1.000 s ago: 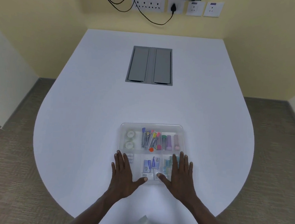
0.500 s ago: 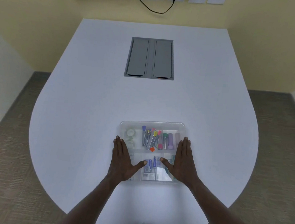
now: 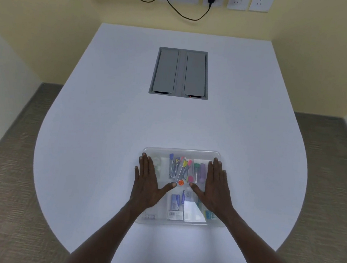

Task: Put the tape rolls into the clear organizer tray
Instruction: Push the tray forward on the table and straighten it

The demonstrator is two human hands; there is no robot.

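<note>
Your white, rounded-front table (image 3: 109, 138) fills most of the frame, with a grey double-flap metal cable hatch (image 3: 180, 73) set into it at upper centre. Lower centre sits the clear plastic organizer tray (image 3: 182, 152), divided into compartments. Your left hand (image 3: 146, 183) lies flat, palm down, over the tray's left side, fingers straight and close together, thumb splayed toward the middle; it holds nothing. Your right hand (image 3: 216, 187) mirrors it over the right side, flat, thumb angled inward, also holding nothing. The two thumb tips point at each other, apart. Between the hands, upper middle compartment: a loose bunch of coloured-cap pens and markers (image 3: 179, 168). The pale translucent tape rolls (image 3: 158, 165) lie in the tray's upper-left compartment, partly covered by your left fingers.
</note>
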